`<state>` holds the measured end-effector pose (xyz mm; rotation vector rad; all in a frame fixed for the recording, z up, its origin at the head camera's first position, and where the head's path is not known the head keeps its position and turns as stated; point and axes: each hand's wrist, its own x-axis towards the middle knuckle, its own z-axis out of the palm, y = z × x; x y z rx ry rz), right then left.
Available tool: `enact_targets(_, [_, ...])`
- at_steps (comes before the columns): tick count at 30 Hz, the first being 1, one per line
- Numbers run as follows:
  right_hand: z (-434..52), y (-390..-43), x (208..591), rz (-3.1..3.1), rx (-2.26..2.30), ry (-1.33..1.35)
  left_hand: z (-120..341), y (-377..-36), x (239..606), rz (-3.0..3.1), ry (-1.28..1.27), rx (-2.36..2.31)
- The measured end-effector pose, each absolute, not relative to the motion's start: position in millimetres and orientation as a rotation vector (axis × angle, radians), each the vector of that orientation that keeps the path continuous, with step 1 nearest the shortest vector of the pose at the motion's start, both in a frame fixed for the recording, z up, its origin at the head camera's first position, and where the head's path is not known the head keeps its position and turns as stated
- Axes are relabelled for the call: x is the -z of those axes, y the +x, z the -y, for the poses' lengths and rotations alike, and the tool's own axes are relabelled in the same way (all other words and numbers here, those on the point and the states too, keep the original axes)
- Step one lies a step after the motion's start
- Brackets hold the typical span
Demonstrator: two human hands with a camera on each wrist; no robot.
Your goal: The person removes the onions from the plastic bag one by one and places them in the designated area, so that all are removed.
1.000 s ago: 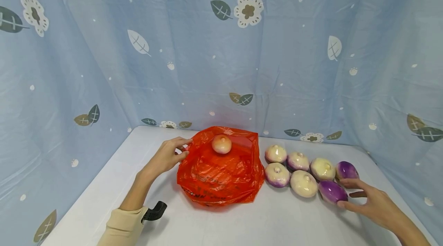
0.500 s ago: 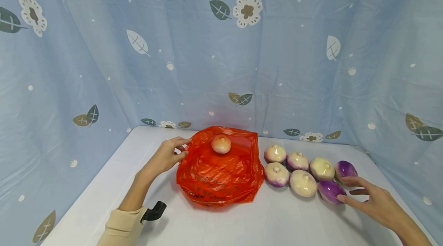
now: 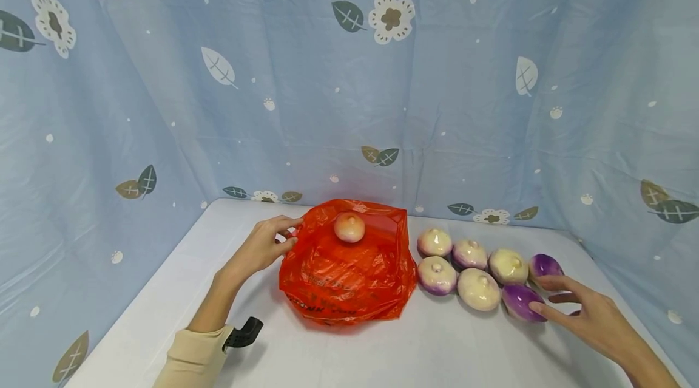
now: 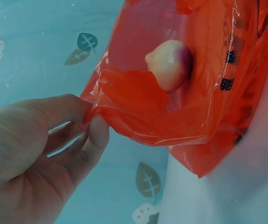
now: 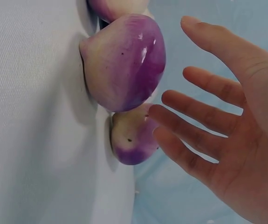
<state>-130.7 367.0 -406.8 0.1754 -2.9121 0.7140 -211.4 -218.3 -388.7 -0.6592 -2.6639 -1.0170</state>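
My left hand (image 3: 266, 243) pinches the left edge of a red plastic bag (image 3: 338, 279) between thumb and fingers, as the left wrist view shows. The bag's mouth is spread, and one turnip (image 4: 171, 65) lies inside. At the right, my right hand (image 3: 587, 315) hovers with fingers spread beside a purple-sided turnip (image 3: 521, 303), its thumb overlapping that turnip in the head view. In the right wrist view, a gap shows between the fingers (image 5: 203, 112) and this nearest turnip (image 5: 127, 63). Behind it sits another purple turnip (image 3: 546, 268), partly covered by the hand.
Several white-and-purple turnips (image 3: 479, 289) stand close together in two rows right of the bag, on a white table (image 3: 415, 351). A blue patterned curtain (image 3: 306, 102) encloses the back and sides. A black wrist mount (image 3: 244, 333) sticks out from my left sleeve.
My right thumb has shifted slightly up over the near purple turnip. The left hand, bag and turnips stay in place.
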Motion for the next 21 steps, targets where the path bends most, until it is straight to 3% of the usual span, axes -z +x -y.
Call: enact_targets(21, [-334.2, -133.2, 397.4, 2.694, -0.781, 0.398, 219.3, -210.8, 388.0, 2.657, -0.656, 1.05])
